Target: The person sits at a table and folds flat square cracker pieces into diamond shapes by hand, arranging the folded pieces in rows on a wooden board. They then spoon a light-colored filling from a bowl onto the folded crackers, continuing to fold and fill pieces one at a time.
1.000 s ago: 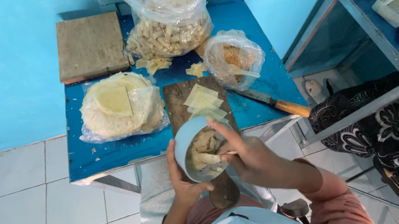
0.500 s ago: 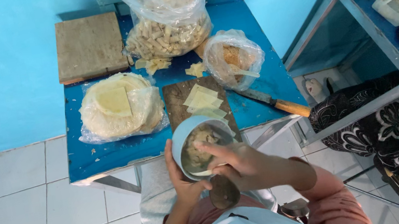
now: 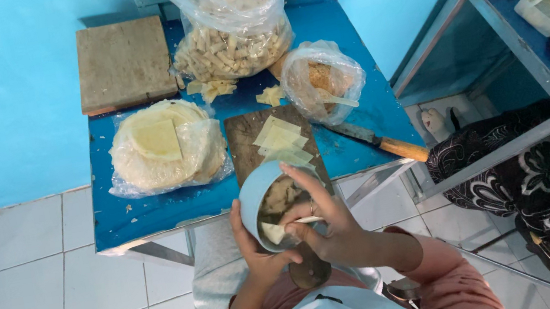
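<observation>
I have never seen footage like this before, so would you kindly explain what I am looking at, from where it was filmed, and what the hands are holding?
There is no machine here: a person works with bare hands, and a camera worn on their head looks down at them. The left hand cups a light blue bowl of filling. The right hand holds a spoon over it, with what looks like a small pale wrapper piece at the bowl's rim. In front stands a blue table. On it lie a dark cutting board with square wrappers, a bag of round wrappers, a bag of rolled pieces, a smaller bag, a knife and a pale wooden board. At the right sits another person in dark patterned clothing.
</observation>
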